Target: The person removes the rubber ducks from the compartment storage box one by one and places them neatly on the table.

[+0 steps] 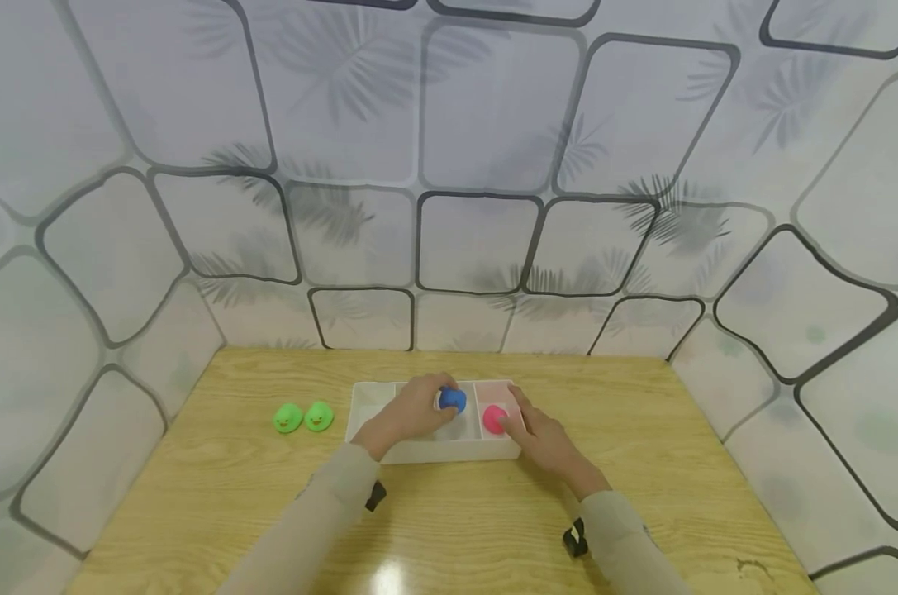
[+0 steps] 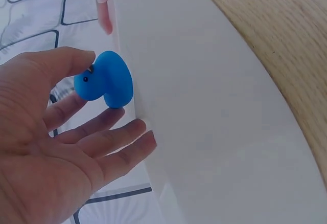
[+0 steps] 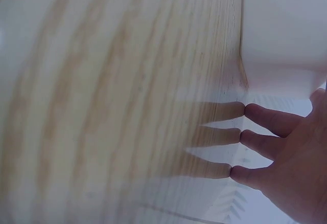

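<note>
1. In the head view, the blue toy (image 1: 452,401) is partly covered by the left hand (image 1: 417,406).
2. The white tray's (image 1: 449,451) left divider is partly masked by the same hand.
3. The pink toy's (image 1: 494,418) details cannot be made out.
4. By the right wrist view's edge, the right hand (image 3: 301,157) is cropped.

Pale walls (image 1: 486,107) printed with gray-outlined rounded blocks and fronds enclose a wood-grain tabletop (image 1: 463,529) catching bright glare (image 1: 388,576).
</note>
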The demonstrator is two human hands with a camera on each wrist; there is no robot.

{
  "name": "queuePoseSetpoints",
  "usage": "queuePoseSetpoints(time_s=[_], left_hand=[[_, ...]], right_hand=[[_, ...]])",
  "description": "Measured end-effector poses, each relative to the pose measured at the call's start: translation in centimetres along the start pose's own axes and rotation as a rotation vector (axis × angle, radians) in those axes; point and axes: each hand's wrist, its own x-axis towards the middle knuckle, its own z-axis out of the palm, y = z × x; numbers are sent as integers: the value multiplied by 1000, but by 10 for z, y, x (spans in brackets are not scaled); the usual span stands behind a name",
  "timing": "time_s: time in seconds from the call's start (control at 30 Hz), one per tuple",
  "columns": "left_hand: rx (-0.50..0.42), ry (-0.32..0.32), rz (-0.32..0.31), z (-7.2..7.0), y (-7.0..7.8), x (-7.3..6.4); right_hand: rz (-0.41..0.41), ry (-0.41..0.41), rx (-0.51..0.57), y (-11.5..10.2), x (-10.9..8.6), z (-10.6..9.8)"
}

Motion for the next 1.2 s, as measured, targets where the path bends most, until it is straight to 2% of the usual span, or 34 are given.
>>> queuePoseSetpoints(time_s=[0.2, 0.37, 0.73, 0.93, 1.2], left_hand=[[-26, 91, -2, -11, 0, -6], [-123, 179, -17, -16, -7, -9], [-291, 335, -154, -23, -27, -25], [-379, 374, -231, -26, -40, -32], [-438, 373, -288, -33, -48, -40]], right_hand=[[-7, -2, -11, 1, 1, 0], [-19, 4, -4, 0, 0, -1], [-29, 2, 11, -3, -2, -2], [-27, 1, 7, -6, -3, -3], [-31, 10, 1, -4, -3, -1]])
